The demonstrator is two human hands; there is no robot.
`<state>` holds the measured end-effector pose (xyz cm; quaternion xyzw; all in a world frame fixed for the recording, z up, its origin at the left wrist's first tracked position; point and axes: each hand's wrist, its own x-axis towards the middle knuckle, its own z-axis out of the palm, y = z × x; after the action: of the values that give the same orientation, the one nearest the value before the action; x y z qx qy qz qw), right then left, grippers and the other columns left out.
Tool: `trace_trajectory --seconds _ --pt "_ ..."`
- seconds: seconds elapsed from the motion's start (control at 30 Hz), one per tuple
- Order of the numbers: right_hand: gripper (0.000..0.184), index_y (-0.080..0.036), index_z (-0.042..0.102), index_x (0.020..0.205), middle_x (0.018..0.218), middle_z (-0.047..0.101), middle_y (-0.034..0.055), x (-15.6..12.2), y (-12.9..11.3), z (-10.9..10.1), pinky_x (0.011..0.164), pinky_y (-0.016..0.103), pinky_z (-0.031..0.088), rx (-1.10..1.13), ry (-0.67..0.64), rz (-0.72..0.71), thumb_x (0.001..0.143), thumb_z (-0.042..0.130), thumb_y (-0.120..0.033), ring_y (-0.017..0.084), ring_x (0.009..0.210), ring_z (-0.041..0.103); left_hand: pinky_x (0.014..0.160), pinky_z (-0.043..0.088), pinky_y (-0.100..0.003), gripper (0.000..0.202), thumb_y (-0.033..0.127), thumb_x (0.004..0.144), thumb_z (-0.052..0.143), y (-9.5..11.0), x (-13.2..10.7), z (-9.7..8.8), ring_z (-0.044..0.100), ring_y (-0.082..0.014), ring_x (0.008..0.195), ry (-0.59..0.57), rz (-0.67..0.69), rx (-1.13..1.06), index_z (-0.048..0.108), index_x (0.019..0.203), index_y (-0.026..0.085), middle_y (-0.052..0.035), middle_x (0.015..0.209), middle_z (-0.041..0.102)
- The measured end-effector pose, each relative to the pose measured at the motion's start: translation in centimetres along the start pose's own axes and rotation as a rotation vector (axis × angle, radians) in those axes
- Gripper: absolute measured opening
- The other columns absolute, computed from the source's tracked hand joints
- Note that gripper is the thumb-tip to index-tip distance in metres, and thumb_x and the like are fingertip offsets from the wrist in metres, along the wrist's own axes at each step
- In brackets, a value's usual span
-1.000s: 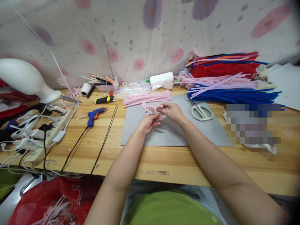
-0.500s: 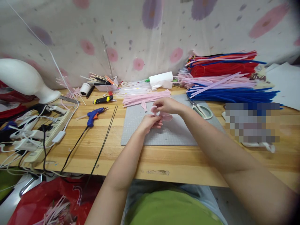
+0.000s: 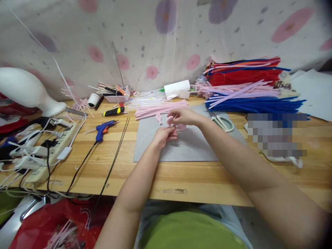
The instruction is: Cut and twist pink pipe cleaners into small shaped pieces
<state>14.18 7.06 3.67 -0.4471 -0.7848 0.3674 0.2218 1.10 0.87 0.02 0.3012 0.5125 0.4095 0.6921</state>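
Note:
Over the grey cutting mat [image 3: 147, 148], both my hands hold a looped pink pipe-cleaner flower [image 3: 181, 127]. My left hand [image 3: 166, 136] pinches it from below, thumb and fingers pressed together. From above, my right hand [image 3: 181, 116] has its fingers closed on one rounded pink loop at the upper left of the piece. My fingers hide where the loops join. A small pink pipe-cleaner petal [image 3: 158, 118] lies on the mat just left of my hands. Behind it rests a bundle of pale pink pipe cleaners [image 3: 160, 109].
Scissors [image 3: 222, 123] lie right of my right hand. On the left are a blue glue gun [image 3: 103, 129], thin dark rods [image 3: 115, 157], a utility knife [image 3: 113, 111] and a cable-filled power strip [image 3: 54, 152]. Blue pipe cleaners [image 3: 254, 105] are heaped at the back right.
My left hand has shifted slightly up and left, and the pink loops are turned a little between my hands. The view has moved slightly. Both hands keep their hold.

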Motion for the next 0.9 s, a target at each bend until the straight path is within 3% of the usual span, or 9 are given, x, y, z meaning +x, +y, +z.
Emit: trace_trajectory --seconds 0.1,0.23,0.37,0.53,0.73,0.9 --pt "0.023 -0.016 0.064 0.083 0.074 0.065 0.0036 -0.3 0.4 0.3 0.052 0.023 0.045 0.108 0.113 0.073 0.062 0.065 -0.025 0.012 0.062 0.057 0.048 0.047 -0.018 0.008 0.014 0.073 0.059 0.1 0.4 -0.2 0.054 -0.0063 0.046 0.089 0.054 -0.117 0.059 0.068 0.008 -0.0018 0.056 0.057" --pt "0.009 -0.014 0.063 0.072 0.071 0.063 0.0039 -0.9 0.4 1.0 0.049 0.023 0.046 0.214 0.152 0.1 0.066 0.061 -0.02 0.011 0.056 0.056 0.05 0.047 -0.016 0.008 0.016 0.076 0.057 0.1 0.7 -0.2 0.055 -0.0055 0.05 0.122 0.088 -0.233 0.058 0.073 0.009 -0.0014 0.06 0.058" --pt "0.015 -0.015 0.066 0.079 0.063 0.062 0.0011 -1.0 0.0 1.7 0.048 0.022 0.042 0.073 0.292 0.139 0.067 0.058 -0.02 0.009 0.048 0.053 0.049 0.047 -0.015 0.011 0.02 0.077 0.056 0.0 0.8 0.0 0.057 -0.0054 0.053 0.126 0.09 -0.293 0.059 0.076 0.009 -0.0015 0.062 0.059" --pt "0.02 -0.018 0.068 0.082 0.063 0.062 -0.0002 -0.6 0.1 2.6 0.055 0.023 0.038 -0.11 0.434 0.057 0.068 0.056 -0.025 0.011 0.055 0.052 0.05 0.046 -0.014 0.01 0.018 0.077 0.057 0.0 1.0 -0.2 0.054 -0.0034 0.049 0.144 0.096 -0.342 0.059 0.072 0.01 0.0005 0.06 0.057" --pt "0.021 -0.017 0.067 0.084 0.063 0.061 -0.0006 -0.2 0.2 3.4 0.056 0.023 0.034 -0.094 0.479 0.028 0.068 0.055 -0.024 0.011 0.058 0.05 0.047 0.046 -0.011 0.012 0.014 0.078 0.054 0.2 1.1 -0.6 0.052 -0.0025 0.046 0.059 0.009 -0.4 0.059 0.068 0.01 0.0012 0.056 0.056" --pt "0.024 -0.018 0.064 0.087 0.072 0.063 0.0002 0.6 0.1 4.1 0.06 0.023 0.038 0.026 0.463 -0.007 0.07 0.057 -0.033 0.012 0.064 0.053 0.044 0.044 -0.009 0.013 0.008 0.078 0.053 1.1 1.1 -1.1 0.05 -0.0014 0.043 0.165 0.044 -0.478 0.058 0.065 0.008 0.0019 0.051 0.053"
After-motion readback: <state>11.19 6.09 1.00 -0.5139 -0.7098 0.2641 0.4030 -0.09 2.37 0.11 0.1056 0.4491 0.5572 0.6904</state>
